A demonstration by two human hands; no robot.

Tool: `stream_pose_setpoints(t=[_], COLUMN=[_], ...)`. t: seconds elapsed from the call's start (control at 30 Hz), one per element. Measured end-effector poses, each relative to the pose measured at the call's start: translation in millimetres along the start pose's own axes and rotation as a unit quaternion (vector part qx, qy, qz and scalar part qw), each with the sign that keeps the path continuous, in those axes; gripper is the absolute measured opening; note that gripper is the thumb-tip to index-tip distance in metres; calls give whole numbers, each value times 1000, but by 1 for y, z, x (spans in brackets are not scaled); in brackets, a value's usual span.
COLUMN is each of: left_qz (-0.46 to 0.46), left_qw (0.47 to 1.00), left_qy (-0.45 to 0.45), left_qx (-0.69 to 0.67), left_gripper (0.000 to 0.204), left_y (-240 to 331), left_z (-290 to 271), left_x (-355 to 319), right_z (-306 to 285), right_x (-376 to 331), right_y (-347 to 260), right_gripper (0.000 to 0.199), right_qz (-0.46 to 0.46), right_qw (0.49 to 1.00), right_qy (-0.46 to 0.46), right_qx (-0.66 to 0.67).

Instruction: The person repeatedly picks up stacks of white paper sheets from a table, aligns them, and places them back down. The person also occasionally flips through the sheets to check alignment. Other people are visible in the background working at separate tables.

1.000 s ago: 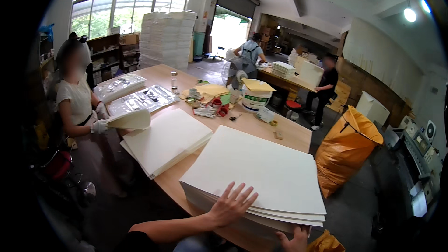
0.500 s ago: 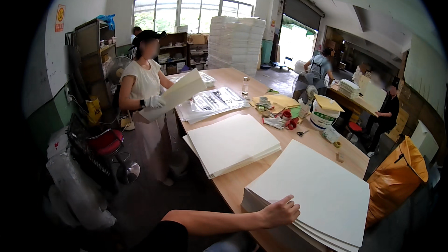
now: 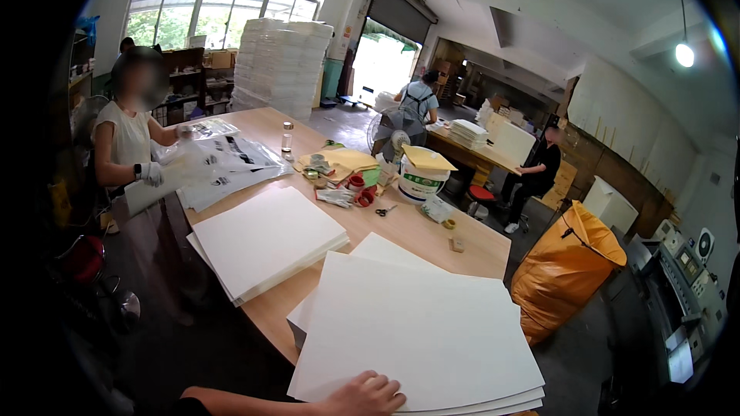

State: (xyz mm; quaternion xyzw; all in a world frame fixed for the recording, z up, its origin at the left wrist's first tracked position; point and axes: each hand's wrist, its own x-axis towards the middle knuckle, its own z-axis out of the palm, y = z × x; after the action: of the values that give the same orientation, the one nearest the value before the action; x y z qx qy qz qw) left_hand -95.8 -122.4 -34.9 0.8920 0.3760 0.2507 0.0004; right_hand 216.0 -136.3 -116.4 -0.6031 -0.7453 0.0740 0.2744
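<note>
The long wooden table [image 3: 401,235] runs from the lower middle of the view away to the upper left, and everything in hand lies on it. Largest on it is the near stack of white sheets [image 3: 420,331], several big sheets slightly fanned at the lower right corner, with its long axis running left to right across the view. One hand [image 3: 368,394] lies flat on its near edge, coming in from the lower left along a bare forearm, so the stack stretches up and to the right from it. The fingers [image 3: 383,385] are a little spread and pressed down on the top sheet, pinching nothing. By the side it enters from it looks like the left hand, though that is a judgement; no second hand shows.

Further along lies a second stack of white sheets [image 3: 266,240], apart from the first, with bare wood between them. Beyond it lie printed sheets in clear wrap [image 3: 231,166], which a co-worker's gloved hand [image 3: 153,173] handles at the table's left side.

Counted: two white stacks on the table, one white bucket [image 3: 422,179] with yellow card on top, one clear bottle [image 3: 287,137], one pair of scissors [image 3: 386,210], a couple of red tape rolls [image 3: 359,189]. One orange sack [image 3: 566,270] stands on the floor to the right.
</note>
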Motion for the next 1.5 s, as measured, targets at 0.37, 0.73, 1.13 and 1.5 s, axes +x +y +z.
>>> stream_pose_setpoints(t=[0.37,0.73,1.13,1.5], left_qz=[-516,-410,-284,-350], left_qw=[649,561,679,633], left_qy=[208,45,163,306], left_qx=[-519,-718,-657,-619], left_gripper=[54,52,72,69], left_y=[-110,-94,-73,-123], left_z=[-10,-16,-11,-39], left_x=[-119,-79,-79,-143], right_z=[5,-36,8,38], right_x=[-10,20,-2,147], right_y=[13,-27,-7,-182], right_gripper=[62,82,48,44], right_qz=[3,127,329,211], right_qw=[997,971,925,743], right_qy=[-40,-204,27,-2], right_qx=[-58,-19,186,636])
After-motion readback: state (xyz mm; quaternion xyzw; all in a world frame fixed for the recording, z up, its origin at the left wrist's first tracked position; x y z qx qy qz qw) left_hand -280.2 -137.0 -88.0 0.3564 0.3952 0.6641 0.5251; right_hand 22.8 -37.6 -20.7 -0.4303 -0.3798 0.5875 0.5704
